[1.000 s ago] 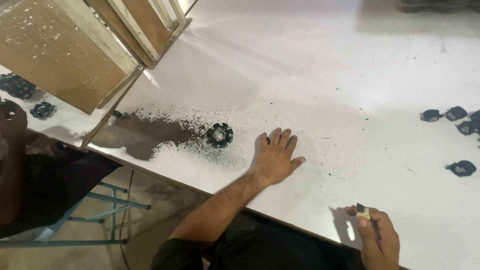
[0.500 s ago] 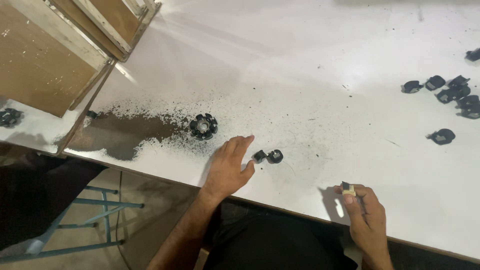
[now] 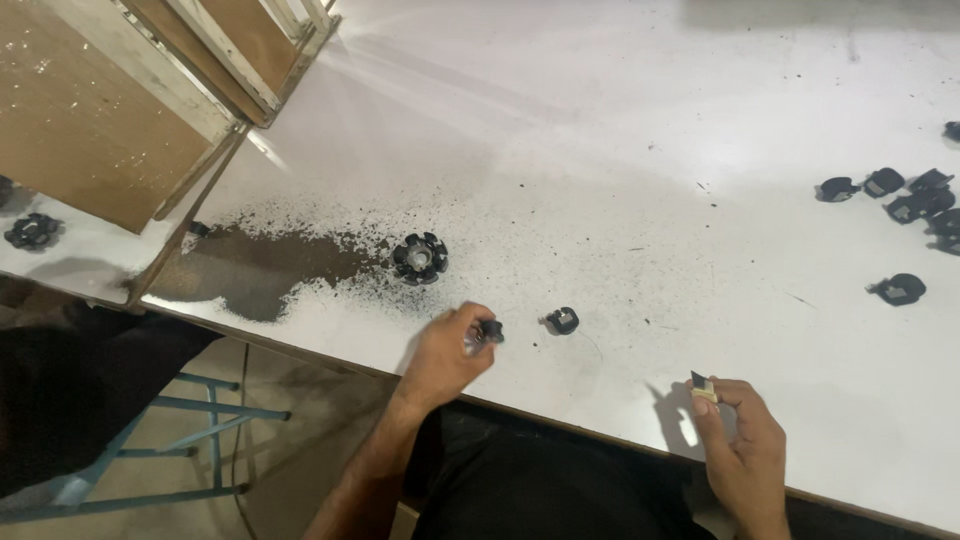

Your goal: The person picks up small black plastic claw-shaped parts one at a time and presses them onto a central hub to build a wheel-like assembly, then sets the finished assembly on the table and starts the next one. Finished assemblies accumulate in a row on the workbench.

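A: In the head view, what is the left hand (image 3: 445, 352) doing?

B: It is curling its fingers closed around a small black part (image 3: 490, 331), pinching it at the fingertips low in the middle of the frame, just above the white table (image 3: 620, 150).

A: And the right hand (image 3: 742, 450)?

B: It is sitting at the lower right, thumb and forefinger closing on a small blade (image 3: 702, 386) with a pale handle; the other fingers are folding loosely.

A: What is lying around them?

B: A second small black piece (image 3: 563, 320) is resting just right of the left hand. A black toothed wheel (image 3: 419, 258) is sitting above it, beside a dark patch of shavings (image 3: 265, 270). More black parts (image 3: 900, 200) are lying scattered at the right edge, and a wooden frame (image 3: 150, 90) is filling the upper left.
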`<action>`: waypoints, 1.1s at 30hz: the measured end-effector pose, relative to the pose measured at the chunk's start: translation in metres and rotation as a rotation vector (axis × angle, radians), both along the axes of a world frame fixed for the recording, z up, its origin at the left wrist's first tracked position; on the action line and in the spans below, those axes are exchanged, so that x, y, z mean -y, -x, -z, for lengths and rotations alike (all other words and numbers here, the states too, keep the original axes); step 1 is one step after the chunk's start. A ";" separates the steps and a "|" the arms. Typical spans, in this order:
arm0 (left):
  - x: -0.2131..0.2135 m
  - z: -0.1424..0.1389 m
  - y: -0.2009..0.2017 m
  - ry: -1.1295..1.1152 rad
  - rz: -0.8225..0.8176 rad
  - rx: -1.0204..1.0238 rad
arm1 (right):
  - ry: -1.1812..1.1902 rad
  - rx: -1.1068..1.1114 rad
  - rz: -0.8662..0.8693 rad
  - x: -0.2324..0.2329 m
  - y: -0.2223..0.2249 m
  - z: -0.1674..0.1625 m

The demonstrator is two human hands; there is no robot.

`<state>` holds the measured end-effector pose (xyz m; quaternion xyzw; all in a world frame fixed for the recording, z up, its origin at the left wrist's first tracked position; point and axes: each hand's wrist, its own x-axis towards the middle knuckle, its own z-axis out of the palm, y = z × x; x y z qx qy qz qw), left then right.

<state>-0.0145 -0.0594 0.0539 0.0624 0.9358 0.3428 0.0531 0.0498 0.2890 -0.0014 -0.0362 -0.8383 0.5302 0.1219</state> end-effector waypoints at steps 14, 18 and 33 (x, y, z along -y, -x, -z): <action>-0.070 0.014 0.002 0.041 0.421 -0.161 | -0.548 -0.210 -0.279 0.030 0.009 -0.005; -0.069 0.011 -0.001 -0.012 0.406 -0.183 | -0.599 -0.207 -0.309 0.054 0.022 -0.017; -0.069 0.017 -0.003 -0.128 0.488 -0.423 | -0.613 -0.190 -0.320 0.071 0.037 -0.011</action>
